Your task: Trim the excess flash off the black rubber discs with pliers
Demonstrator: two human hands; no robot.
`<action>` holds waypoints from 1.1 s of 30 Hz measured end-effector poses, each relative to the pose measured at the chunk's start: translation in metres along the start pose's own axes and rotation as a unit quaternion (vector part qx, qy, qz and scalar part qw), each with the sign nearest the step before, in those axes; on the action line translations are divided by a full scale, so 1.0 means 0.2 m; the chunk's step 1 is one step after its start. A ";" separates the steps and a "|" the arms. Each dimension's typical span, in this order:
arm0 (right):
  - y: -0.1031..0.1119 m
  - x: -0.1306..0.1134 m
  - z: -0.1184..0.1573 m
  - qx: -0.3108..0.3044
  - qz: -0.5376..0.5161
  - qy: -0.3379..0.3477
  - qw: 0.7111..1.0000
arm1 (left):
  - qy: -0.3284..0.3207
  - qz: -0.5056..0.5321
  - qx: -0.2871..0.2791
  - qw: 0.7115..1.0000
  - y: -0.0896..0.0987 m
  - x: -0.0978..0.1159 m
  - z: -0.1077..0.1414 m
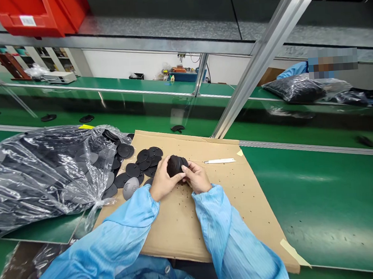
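Between my two hands, above the cardboard sheet (176,228), is a small bunch of black discs (174,165). My left hand (163,181) wraps round their left side, fingers behind and thumb in front. At their right edge, my right hand (197,177) pinches with thumb and fingers. How many discs are held I cannot tell. Loose black discs (133,170) lie overlapping just left of my hands, and one greyer disc (131,188) rests near my left wrist. A white craft knife (220,161) lies flat to the right.
A clear plastic bag (49,173) full of discs lies open at the left. Beyond the cardboard, a green conveyor belt (134,111) carries several black parts. A metal post (264,63) slants up at right. A red bin (43,15) sits on the overhead shelf; a person (292,70) is far right.
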State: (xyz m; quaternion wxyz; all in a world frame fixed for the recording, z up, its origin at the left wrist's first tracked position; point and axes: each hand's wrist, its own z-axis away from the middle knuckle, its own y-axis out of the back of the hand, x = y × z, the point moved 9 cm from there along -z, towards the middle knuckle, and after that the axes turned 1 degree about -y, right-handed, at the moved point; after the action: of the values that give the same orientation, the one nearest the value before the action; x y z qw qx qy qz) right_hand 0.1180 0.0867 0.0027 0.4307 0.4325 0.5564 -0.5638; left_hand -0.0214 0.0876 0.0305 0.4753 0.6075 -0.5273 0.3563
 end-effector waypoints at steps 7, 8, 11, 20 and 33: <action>-0.01 -0.03 0.01 0.008 -0.031 -0.016 0.999 | 0.086 0.144 -0.012 0.986 -0.02 -0.06 0.00; -0.02 -0.03 0.01 0.004 -0.031 -0.017 0.999 | 0.083 0.152 -0.009 0.985 -0.02 -0.06 -0.01; -0.03 -0.03 0.01 -0.006 -0.032 -0.017 0.999 | 0.060 0.143 0.016 0.988 0.00 -0.06 -0.01; -0.05 0.00 0.01 -0.033 -0.020 -0.017 0.999 | 0.076 0.130 0.041 0.988 0.02 -0.07 0.00; -0.06 -0.02 0.02 -0.036 0.038 -0.011 0.999 | 0.163 0.269 -0.011 0.949 -0.03 -0.10 0.01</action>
State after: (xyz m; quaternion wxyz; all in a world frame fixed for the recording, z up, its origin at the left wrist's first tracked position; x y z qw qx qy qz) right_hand 0.1070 0.0819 0.0088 0.4732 0.4315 0.5551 -0.5309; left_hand -0.0192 0.0920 0.0109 0.4483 0.3715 -0.5901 0.5593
